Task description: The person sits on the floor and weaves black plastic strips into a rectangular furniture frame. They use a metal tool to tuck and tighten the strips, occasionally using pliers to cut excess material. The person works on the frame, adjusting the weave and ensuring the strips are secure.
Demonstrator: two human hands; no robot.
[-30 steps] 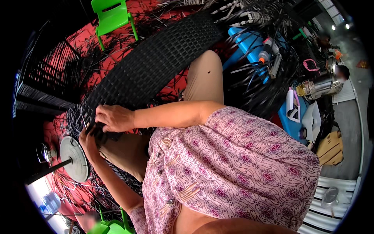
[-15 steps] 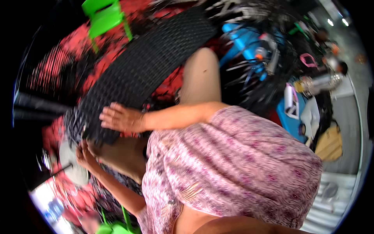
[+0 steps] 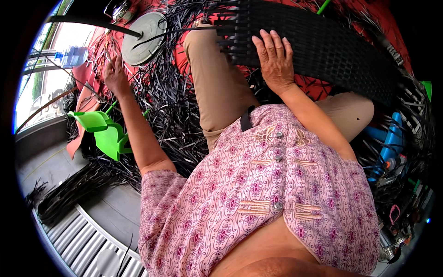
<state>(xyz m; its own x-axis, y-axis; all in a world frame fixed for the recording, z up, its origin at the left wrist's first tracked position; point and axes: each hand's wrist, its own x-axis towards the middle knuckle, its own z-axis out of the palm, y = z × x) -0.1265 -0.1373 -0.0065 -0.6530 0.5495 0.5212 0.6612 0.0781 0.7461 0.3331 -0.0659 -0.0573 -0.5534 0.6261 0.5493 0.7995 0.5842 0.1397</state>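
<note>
holding up the left hand [image 3: 115, 77], curled, cannot tell around what; past a grey disc [image 3: 144, 42] and loose strips [image 3: 171, 113], laying the right hand [image 3: 275, 62] flat, slightly spread, over the weave's [image 3: 332, 48] near edge, mostly extending beyond and rightward.

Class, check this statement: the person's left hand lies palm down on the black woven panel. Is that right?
Not quite: the side is wrong. The head view shows the right hand lying palm down on the black woven panel; the left hand is apart from it.
</note>
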